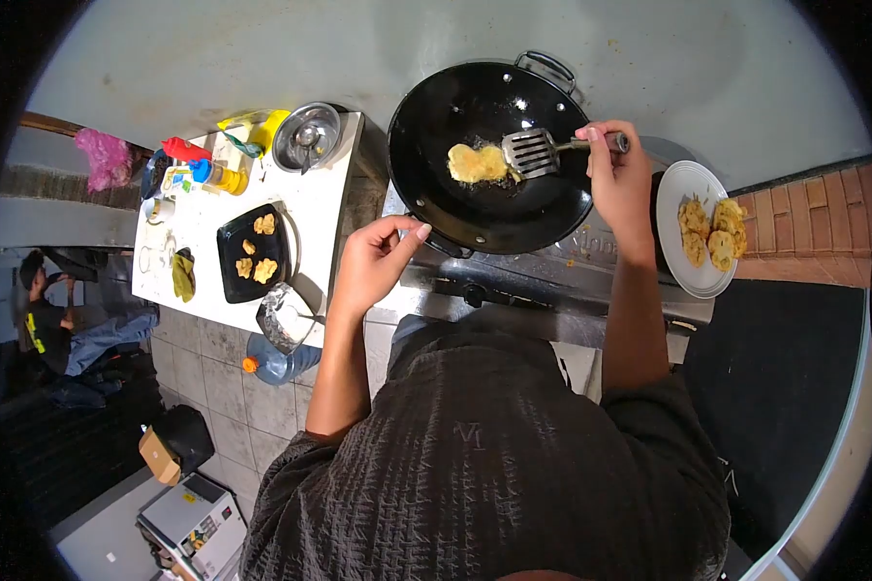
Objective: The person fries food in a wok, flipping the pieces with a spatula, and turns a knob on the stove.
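Observation:
A black wok (431, 111) sits on the stove, with a pale golden battered piece (476, 165) frying in a little oil near its middle. My right hand (618, 179) is closed round the handle of a slotted metal spatula (532, 153). The spatula's blade lies in the wok, against the right end of the frying piece. At the wok's near left side, my left hand (380, 259) has its thumb and fingers pinched on the side handle (446, 247). The wok's second handle (549, 68) is at the far side.
Right of the wok, a white plate (670, 218) holds several fried pieces. On the white table (310, 242) at left are a black tray (231, 247) with battered pieces, a metal bowl (306, 138), bottles and a bowl of white powder (286, 315). A person (53, 324) is at far left.

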A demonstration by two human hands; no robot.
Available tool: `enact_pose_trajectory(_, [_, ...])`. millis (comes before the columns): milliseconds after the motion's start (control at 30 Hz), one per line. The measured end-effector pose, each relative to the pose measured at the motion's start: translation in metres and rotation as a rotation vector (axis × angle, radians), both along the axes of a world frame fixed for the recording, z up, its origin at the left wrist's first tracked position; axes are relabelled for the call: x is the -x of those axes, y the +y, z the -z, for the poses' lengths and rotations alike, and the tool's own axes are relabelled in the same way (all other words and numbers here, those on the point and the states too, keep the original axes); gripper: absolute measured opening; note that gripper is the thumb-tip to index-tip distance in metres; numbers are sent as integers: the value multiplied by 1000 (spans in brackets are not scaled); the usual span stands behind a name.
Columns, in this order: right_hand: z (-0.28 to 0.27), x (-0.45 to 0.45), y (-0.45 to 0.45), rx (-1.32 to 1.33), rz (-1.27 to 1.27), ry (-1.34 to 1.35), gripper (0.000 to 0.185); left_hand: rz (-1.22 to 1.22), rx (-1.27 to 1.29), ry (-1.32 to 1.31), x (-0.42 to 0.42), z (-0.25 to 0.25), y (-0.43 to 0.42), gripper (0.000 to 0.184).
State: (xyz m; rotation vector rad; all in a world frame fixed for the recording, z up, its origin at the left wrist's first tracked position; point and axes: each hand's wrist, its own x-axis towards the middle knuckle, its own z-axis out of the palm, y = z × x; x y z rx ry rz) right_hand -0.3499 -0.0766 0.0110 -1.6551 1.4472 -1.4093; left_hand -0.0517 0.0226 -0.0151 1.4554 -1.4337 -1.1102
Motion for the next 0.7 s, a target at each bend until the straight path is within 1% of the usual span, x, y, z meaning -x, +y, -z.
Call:
enact_pose_trajectory(33, [1, -1, 2, -16, -8, -59, 14, -1, -1, -1, 0, 1, 0, 14])
enact_pose_trajectory(167, [6, -6, 10, -18, -49, -104, 15, -3, -8, 6, -1, 4, 1, 14])
enact_pose_trajectory(233, [11, -7, 11, 8, -59, -183, 14, -3, -16, 6, 0, 3, 1, 14])
enact_pose_trajectory(467, [11, 4, 23, -52, -15, -268, 12, -6, -5, -2, 1, 3, 4, 14])
enact_pose_trajectory(700, [9, 8, 39, -83, -52, -381, 10, -39, 13, 7, 2, 3, 7, 14])
